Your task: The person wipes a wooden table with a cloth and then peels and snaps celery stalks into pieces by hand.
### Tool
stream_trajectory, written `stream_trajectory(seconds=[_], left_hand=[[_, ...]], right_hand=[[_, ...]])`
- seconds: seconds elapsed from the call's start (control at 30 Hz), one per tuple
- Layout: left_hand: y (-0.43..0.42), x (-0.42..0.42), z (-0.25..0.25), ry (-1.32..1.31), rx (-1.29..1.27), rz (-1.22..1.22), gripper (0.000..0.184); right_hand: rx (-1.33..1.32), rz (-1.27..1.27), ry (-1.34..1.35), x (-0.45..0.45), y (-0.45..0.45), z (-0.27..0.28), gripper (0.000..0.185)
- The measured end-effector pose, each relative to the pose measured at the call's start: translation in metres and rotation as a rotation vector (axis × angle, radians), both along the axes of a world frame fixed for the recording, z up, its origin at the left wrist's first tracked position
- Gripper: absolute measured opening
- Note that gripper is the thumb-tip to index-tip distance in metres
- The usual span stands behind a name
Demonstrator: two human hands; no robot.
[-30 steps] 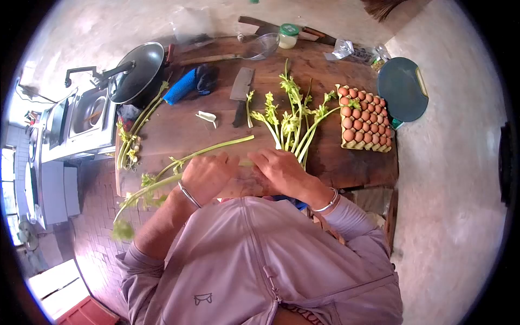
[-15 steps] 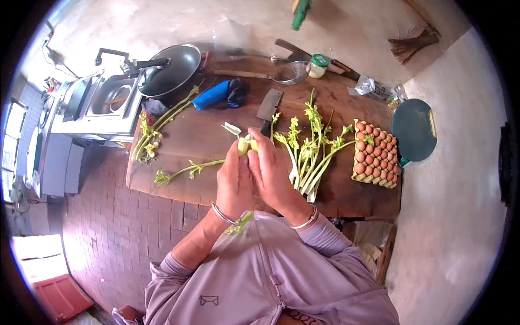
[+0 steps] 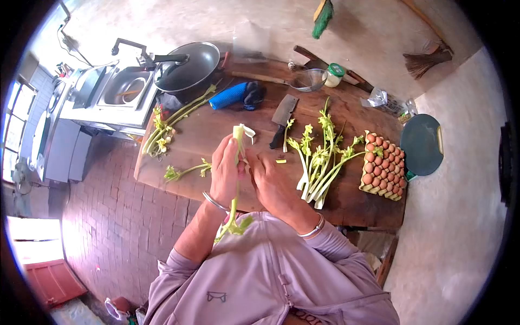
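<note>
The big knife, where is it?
In the head view, the big knife lies on the wooden table, just right of centre, between the blue thing on its left and the celery bunch on its right.

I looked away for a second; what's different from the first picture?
The celery stalk, held sideways then, has swung round: its bare end points away from the person, leaves toward the chest. The left hand still grips it. A small green piece now shows on the table. The cleaver and wok stayed put.
</note>
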State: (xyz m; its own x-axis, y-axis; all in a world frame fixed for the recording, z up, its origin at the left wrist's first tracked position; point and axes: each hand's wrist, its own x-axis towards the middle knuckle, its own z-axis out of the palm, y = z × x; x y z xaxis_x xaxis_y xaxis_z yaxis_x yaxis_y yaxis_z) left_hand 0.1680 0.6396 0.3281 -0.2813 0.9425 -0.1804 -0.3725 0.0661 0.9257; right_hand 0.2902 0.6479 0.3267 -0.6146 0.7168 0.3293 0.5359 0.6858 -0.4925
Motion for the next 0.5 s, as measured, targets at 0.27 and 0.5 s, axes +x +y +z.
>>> stream_trajectory(seconds=[0.27,0.5], left_hand=[[0.02,-0.02,-0.037,0.246,-0.056,-0.025,0.026],[0.055,-0.101,-0.05,0.14,-0.003,0.409,0.019]], right_hand=[[-0.055,0.073,-0.113,-0.001,-0.002,-0.01,0.041],[-0.123,0.078,-0.163,0.026,-0.015,-0.038,0.039]])
